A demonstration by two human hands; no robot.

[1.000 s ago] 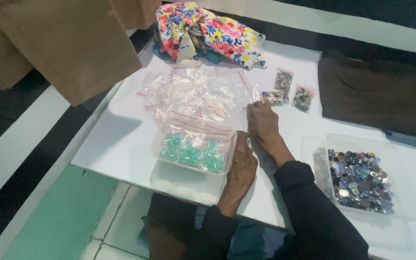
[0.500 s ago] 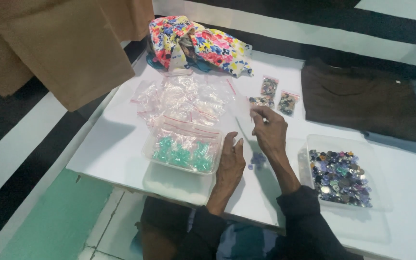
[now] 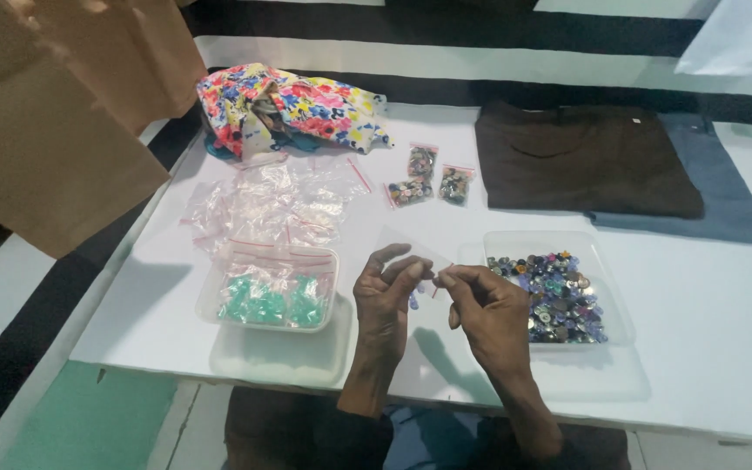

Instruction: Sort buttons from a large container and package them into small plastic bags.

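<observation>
Both hands pinch a small clear bag [image 3: 415, 261] at table centre: left hand [image 3: 382, 296] and right hand [image 3: 489, 313] seemingly sealing it. Button tray [image 3: 607, 300] sits at three o'clock; sealing needs firm, even pressure.

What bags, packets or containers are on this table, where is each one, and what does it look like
Small clear zip bag: pinched between the left hand and right hand, red seal strip.
Pile of empty clear zip bags: left of centre, crumpled.
Three filled packets: centre back, dark mixed buttons.
Clear tub: front left, green pieces bagged inside.
Clear tray: front right, loose mixed buttons.
</observation>
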